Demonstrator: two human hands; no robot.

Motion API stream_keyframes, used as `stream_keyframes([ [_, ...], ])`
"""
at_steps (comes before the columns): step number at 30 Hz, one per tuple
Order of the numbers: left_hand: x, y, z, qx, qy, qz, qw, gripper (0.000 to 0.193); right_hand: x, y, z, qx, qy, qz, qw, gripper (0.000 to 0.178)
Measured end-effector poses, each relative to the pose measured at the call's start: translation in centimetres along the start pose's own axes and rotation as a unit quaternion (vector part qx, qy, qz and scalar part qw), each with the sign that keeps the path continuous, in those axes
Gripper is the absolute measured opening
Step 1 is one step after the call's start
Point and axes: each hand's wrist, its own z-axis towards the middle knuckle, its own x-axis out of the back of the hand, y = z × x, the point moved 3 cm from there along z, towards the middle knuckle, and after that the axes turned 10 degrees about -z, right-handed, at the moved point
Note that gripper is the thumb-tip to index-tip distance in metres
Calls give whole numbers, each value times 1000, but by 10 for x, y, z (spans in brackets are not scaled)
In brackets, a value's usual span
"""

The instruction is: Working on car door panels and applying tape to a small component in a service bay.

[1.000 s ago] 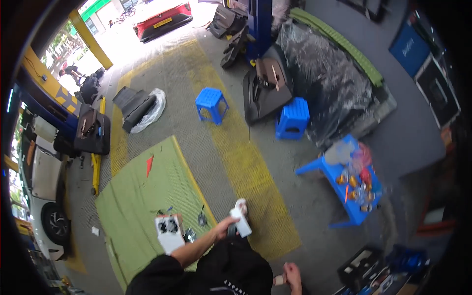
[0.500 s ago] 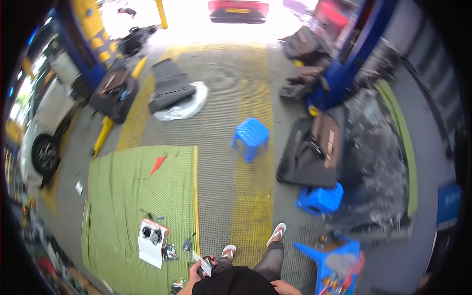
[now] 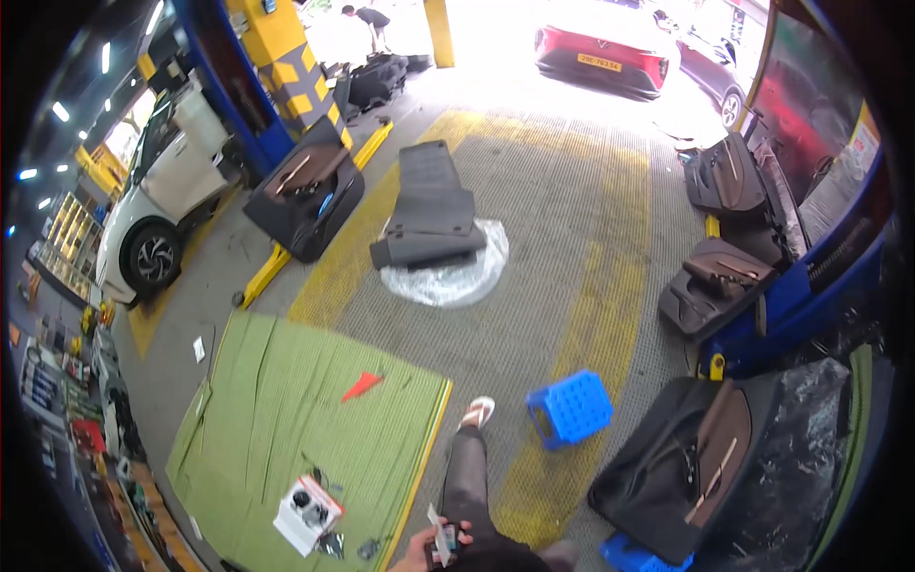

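1. The white card (image 3: 437,531) is at the near edge of the scene, close in front of the body. It is standing almost on its edge, tilted.
2. The left hand (image 3: 416,556) has its fingers closed around this card and a small dark object (image 3: 454,549) beside it. What this object is, I cannot tell.
3. The right hand is outside the view, so I cannot tell the state of its fingers.
4. One foot (image 3: 477,413) in a white sandal is placed on the floor, farther than the card, just to the right of the mat.
5. The green mat (image 3: 248,410) lies on the near left. On its near part is a white box (image 3: 296,532), which is open and has black parts inside. A dark packet (image 3: 331,544) is just beside it, and farther on the mat lies a red piece (image 3: 362,386).
6. To the right of the foot is a blue stool (image 3: 570,410). On the near right, a door panel (image 3: 634,486) rests above another blue stool (image 3: 639,556).
7. Beyond the mat, grey panels (image 3: 434,214) lie on clear plastic (image 3: 456,284).
8. Far left is a white car (image 3: 179,172); far right, a red car (image 3: 600,55).
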Motion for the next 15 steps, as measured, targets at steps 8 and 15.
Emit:
stream_keyframes([
  [8, -127, 45, 156, 182, -102, 22, 978, 25, 107, -72, 46, -10, 117, 114, 986, 19],
  [15, -255, -8, 321, 100, -67, 202, 972, 37, 346, -136, 119, 109, 101, -297, 943, 22],
])
